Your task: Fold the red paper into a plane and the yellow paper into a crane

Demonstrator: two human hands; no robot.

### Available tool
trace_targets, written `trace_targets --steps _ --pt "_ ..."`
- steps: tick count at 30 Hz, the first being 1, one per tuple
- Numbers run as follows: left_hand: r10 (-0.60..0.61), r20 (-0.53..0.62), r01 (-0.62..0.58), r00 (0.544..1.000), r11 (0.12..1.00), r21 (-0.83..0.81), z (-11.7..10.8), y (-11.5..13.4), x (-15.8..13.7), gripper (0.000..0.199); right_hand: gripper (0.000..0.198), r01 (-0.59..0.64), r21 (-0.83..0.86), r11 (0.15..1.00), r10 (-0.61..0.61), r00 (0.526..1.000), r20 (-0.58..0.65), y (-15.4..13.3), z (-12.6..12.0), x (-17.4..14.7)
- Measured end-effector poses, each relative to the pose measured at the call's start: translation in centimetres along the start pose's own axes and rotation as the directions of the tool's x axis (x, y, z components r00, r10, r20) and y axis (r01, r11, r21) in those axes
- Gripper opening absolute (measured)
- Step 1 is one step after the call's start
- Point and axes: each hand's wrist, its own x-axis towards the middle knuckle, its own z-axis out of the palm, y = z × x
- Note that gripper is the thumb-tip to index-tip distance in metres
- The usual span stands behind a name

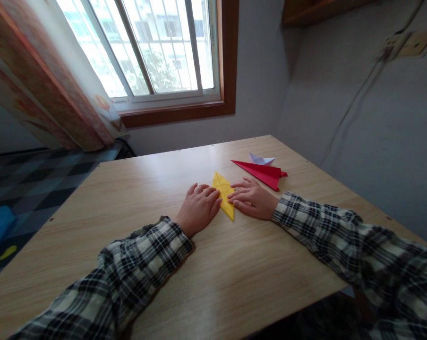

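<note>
A folded piece of yellow paper [223,194], shaped like a long diamond with creases down it, lies flat on the wooden table [185,278]. My left hand [200,207] rests on its left edge, palm down, fingertips touching the paper. From the other side, my right hand [253,198] lies with its fingers stretched over the paper's right edge. Both hands press on it rather than grip it. Part of each side edge is hidden under the fingers.
A red paper plane [261,172] lies beyond my right hand, with a small white paper boat [262,159] just behind it. A window [153,52] and a curtain [75,85] are past the table. A cable [355,101] hangs along the right wall.
</note>
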Motion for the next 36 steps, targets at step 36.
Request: trace_targets --steps 36 --pt "0.069 0.08 -0.05 0.994 0.974 -0.222 0.7 -0.9 0.2 0.04 0.021 -0.06 -0.071 0.996 0.054 0.995 -0.084 1.1 0.4 0.1"
